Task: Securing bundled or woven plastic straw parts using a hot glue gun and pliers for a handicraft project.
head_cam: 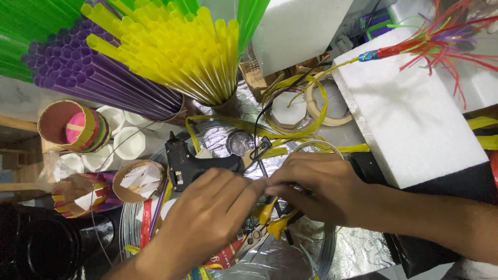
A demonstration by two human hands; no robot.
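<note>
- Left hand [207,218] and right hand [316,189] meet fingertip to fingertip at centre, above the foil-covered bench [358,251]; fingers pinched narrow. Whatever is pinched is too small to tell.
- Yellow-handled pliers [270,225] lie just under the fingertips.
- Black glue gun [194,163] rests just beyond the left hand.
- Wire coil [324,249] lies beneath both hands.
- Yellow straws [176,46] and purple straws [88,72] stand bundled behind; white foam block [415,119] to the right.
</note>
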